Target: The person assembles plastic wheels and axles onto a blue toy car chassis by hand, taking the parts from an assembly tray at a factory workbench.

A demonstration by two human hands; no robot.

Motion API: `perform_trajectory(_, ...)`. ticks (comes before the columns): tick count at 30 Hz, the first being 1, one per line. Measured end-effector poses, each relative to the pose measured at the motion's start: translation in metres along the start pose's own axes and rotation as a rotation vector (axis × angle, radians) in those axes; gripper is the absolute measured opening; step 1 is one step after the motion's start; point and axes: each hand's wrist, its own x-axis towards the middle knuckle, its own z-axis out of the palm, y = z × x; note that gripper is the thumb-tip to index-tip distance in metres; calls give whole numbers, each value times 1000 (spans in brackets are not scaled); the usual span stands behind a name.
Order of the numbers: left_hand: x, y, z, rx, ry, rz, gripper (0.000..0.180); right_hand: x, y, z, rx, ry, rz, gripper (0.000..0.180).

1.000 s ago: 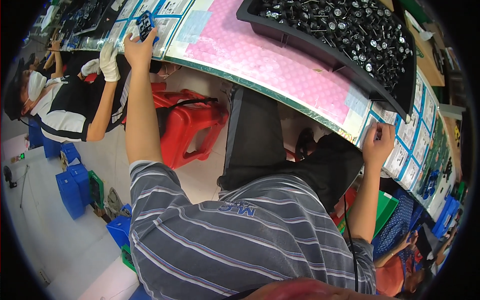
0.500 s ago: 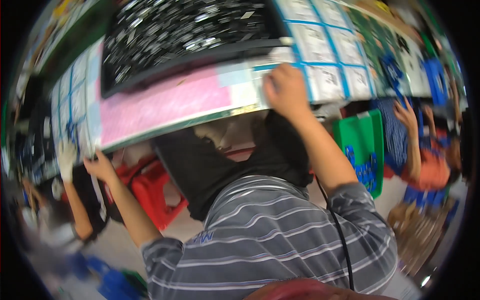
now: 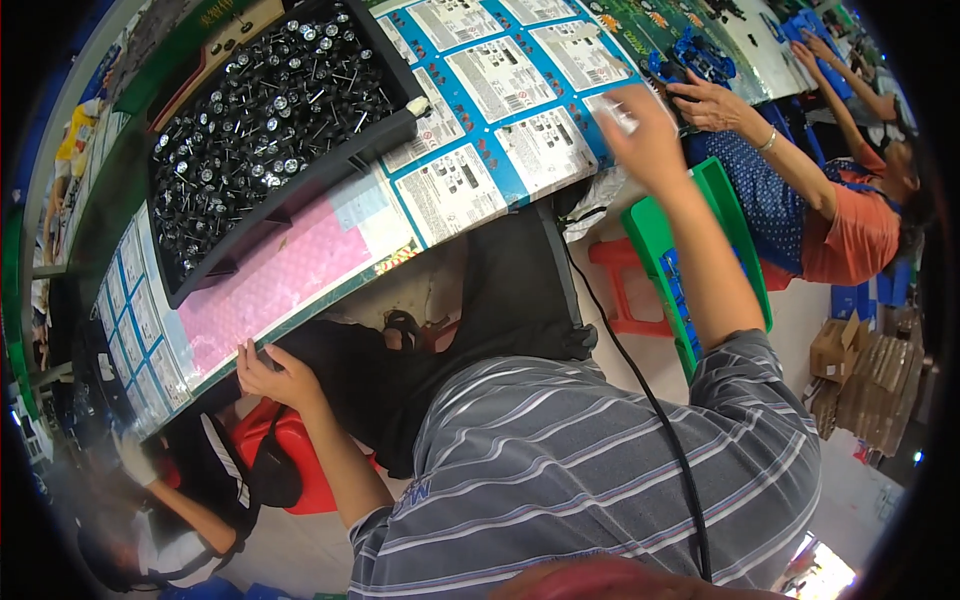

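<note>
My left hand (image 3: 277, 378) is at the table's front edge, by the pink sheet (image 3: 262, 282). Its fingers are curled, with a small dark thing at the thumb that I cannot make out. Stretched out to the right, my right hand (image 3: 642, 138) is over the blue-bordered printed sheets (image 3: 500, 80), close to a co-worker's hand (image 3: 722, 106). Motion smears its fingers, and a whitish shiny patch shows beside them. A black tray (image 3: 330, 165) stands on the table, full of small black wheels with metal pins (image 3: 270, 120).
Blue parts (image 3: 703, 58) lie before the right co-worker. Below the table's right side stand a green crate (image 3: 715, 185) with blue pieces and a red stool (image 3: 625, 285). Another red stool (image 3: 300, 475) is at left, near a person's white-gloved hand (image 3: 135, 458). A black cable (image 3: 640, 385) hangs beside me.
The view has turned toward the right. My right hand has gone from near the table's front edge farther right over the printed sheets. My left hand remains at the table edge.
</note>
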Motion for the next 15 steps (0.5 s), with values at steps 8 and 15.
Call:
perform_trajectory(8, 8, 17, -1, -60, -68, -49, 32, 45, 131, -72, -559, -220, 85, 58)
perform_trajectory(15, -1, 73, -19, -333, -55, -158, 31, 53, 79, -65, -688, -425, 226, 68)
